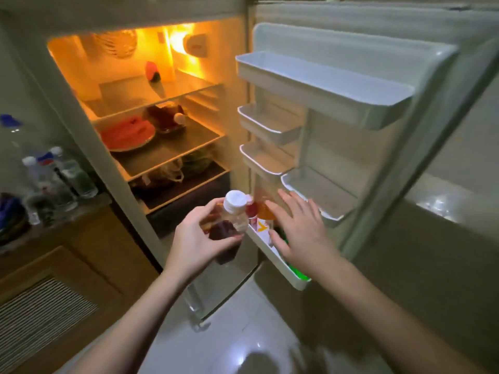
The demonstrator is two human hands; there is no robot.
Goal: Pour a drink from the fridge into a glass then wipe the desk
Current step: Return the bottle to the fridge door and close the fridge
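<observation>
Dim room; warm fridge bulb (180, 39) glows; floor glare; soft, edges bowed

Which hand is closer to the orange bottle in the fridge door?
Right. The right hand hovers open, just beside the orange bottle; the left hand is further left, holding the dark drink bottle.

The right hand (298, 233) hides the green bottle (297, 272).

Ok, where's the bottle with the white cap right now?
The bottle with the white cap is in the left hand, low centre, just left of the bottom door shelf, in front of the open fridge.
</observation>
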